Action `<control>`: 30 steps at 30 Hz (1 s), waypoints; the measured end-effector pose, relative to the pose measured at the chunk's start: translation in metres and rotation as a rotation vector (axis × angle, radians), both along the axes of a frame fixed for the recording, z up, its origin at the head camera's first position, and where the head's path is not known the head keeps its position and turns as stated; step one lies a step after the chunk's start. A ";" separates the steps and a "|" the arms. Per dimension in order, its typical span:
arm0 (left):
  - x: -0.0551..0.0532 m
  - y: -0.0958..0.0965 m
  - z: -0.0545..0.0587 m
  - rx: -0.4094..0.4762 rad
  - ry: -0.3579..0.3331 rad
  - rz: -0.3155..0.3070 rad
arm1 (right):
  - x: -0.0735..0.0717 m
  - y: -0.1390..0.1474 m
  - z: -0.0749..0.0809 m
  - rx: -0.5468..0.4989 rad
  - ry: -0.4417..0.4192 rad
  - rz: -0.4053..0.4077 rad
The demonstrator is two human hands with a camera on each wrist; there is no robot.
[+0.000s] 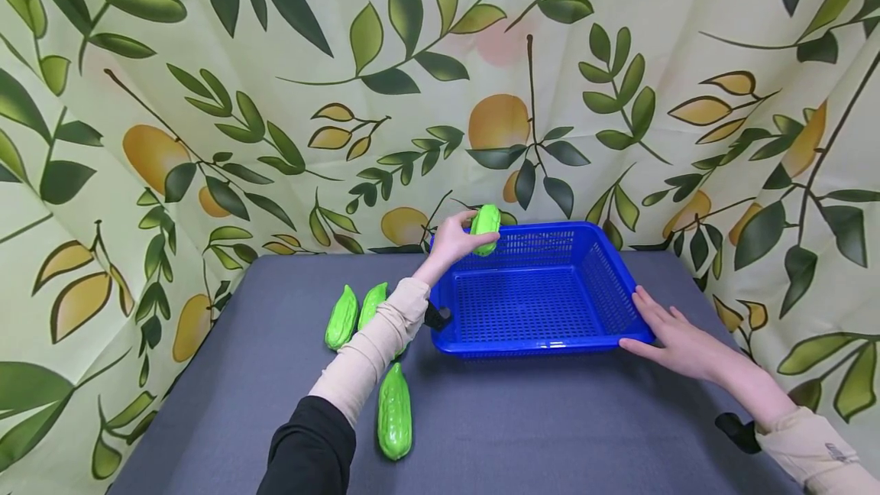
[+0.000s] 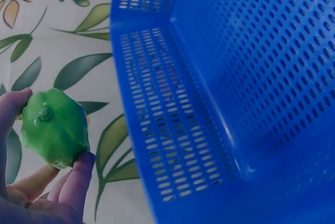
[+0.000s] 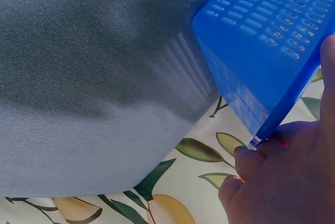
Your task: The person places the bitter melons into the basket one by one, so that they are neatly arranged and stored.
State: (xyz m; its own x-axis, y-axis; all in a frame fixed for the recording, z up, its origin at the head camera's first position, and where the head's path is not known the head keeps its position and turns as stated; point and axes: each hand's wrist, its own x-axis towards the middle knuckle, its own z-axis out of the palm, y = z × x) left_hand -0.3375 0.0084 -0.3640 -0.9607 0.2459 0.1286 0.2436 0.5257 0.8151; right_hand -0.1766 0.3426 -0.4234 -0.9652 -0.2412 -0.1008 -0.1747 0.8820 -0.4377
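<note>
My left hand (image 1: 455,239) grips a green bitter melon (image 1: 486,229) between thumb and fingers, level with the back left corner of the blue plastic basket (image 1: 536,346). In the left wrist view, the bitter melon (image 2: 55,127) shows its stem end, beside the basket's slotted wall (image 2: 172,124). My right hand (image 1: 677,338) touches the basket's right rim near the front corner, its fingers fairly straight. The right wrist view has that hand (image 3: 293,177) against the outer rim. No bitter melon shows inside the basket.
Left of the basket, more bitter melons lie on the grey tabletop (image 1: 227,403): one at far left (image 1: 341,318), one beside it (image 1: 372,304), another nearer the front (image 1: 395,412). My left forearm partly hides one more. A leaf-patterned cloth (image 1: 412,98) hangs behind the table.
</note>
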 end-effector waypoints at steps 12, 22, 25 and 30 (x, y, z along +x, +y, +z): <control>-0.005 0.005 -0.013 -0.265 0.005 -0.019 | 0.000 0.000 -0.001 0.000 0.001 -0.001; -0.008 0.005 -0.020 -0.332 -0.026 -0.050 | -0.001 -0.001 -0.003 0.001 0.004 0.004; -0.006 0.003 -0.020 -0.365 -0.039 -0.064 | -0.001 -0.001 -0.002 0.002 -0.001 0.001; -0.003 -0.001 -0.018 -0.425 -0.027 -0.071 | -0.001 0.000 0.000 0.003 0.005 -0.003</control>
State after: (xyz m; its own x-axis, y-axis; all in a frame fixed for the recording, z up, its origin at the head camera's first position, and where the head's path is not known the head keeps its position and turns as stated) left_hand -0.3409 0.0072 -0.3823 -0.9411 0.3372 -0.0235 0.2728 0.7988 0.5362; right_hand -0.1776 0.3426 -0.4236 -0.9663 -0.2384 -0.0972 -0.1744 0.8839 -0.4340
